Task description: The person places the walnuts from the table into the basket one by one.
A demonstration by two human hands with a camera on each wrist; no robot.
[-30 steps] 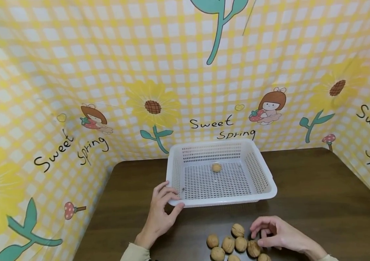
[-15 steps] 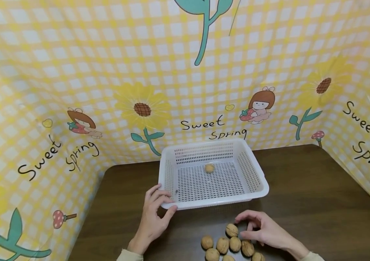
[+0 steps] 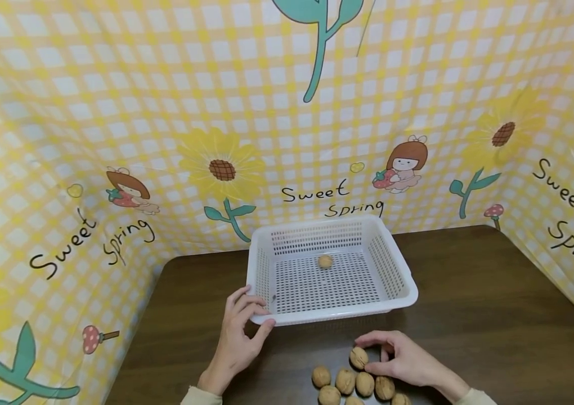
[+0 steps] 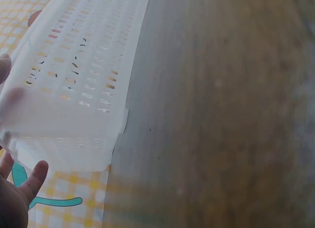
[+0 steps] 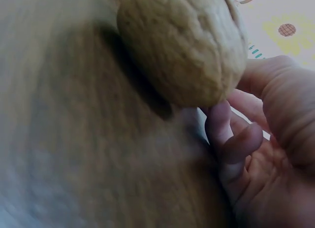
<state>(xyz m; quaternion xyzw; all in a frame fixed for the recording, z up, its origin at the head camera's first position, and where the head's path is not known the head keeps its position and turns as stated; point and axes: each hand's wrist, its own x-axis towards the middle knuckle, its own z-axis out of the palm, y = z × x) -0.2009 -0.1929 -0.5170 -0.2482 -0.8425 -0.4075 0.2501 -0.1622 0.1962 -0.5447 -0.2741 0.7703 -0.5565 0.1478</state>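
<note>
Picking is judged in hand: 1 walnut (image 3: 358, 358), at the far edge of the loose walnuts (image 3: 345, 382), is pinched by the right hand (image 3: 402, 360), the white basket (image 3: 332, 314) is gripped at its corner by the left hand (image 3: 238, 343), and a steady lift appears called for.

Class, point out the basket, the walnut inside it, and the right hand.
Basket (image 3: 337, 313), head view: middle of the near rim.
Walnut inside (image 3: 324, 261), head view: middle of the shell.
Right hand (image 3: 406, 361), head view: its back.
</note>
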